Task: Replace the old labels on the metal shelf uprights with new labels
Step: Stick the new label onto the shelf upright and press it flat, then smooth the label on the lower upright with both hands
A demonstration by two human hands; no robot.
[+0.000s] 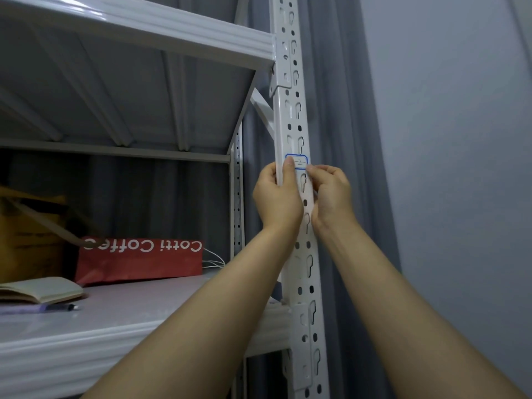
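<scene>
While both forearms reach up from the bottom edge, the hands meet on the front upright [308,272], white metal with keyhole slots. Left hand [276,197] grips the upright from its left side, fingers curled round the edge and out of sight, thumb pressed flat on the left end of the label [300,162]. Right hand [331,194] sits just right of the upright, fingers curled in, fingertips pinching the label's right edge. Label is white with a blue border and handwriting too small to read for sure; it's stuck across the upright's face, between the two shelf levels.

Left of the upright, the lower shelf [121,332] carries a dark pen [62,307], an open notebook [40,289] just behind it, and further back a red Cotti Coffee bag [138,260] lying upside down. A white cable [214,262] shows beside the bag on the upright's side. A yellow-brown bag [26,234] stands far left. The rear upright [237,197] is behind and left. The upper shelf [138,33] hooks into the front upright above the label. Grey curtain [345,110] hangs behind the upright, pale wall [446,139] to its right.
</scene>
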